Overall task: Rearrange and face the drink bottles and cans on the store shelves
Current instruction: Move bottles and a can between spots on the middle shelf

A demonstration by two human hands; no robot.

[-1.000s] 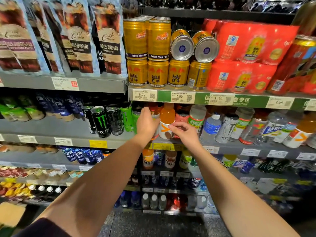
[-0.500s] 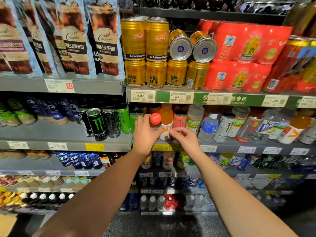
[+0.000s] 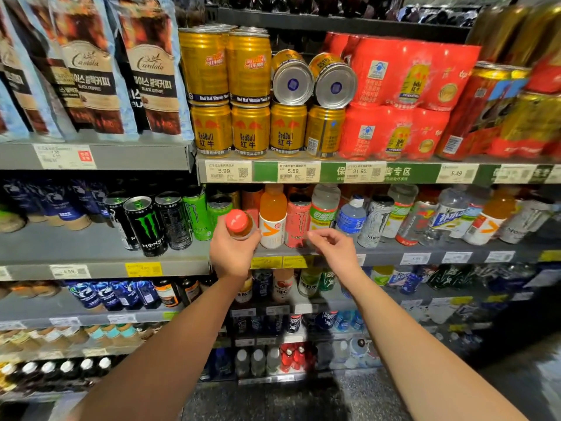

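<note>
My left hand grips an orange drink bottle with a red cap, tilted toward me, in front of the second shelf. Just right of it an orange bottle with a white label and a pink Monster can stand on that shelf. My right hand hovers below the pink can with loosely curled fingers, holding nothing. Black and green Monster cans stand to the left.
Gold Red Bull cans are stacked on the shelf above, two of them lying on their sides. Red multipacks sit to their right. Water bottles and white cans fill the second shelf's right. Lower shelves hold more drinks.
My left hand has pulled the red-capped bottle out from the shelf toward me. My right hand has drawn back and slightly right from the bottles.
</note>
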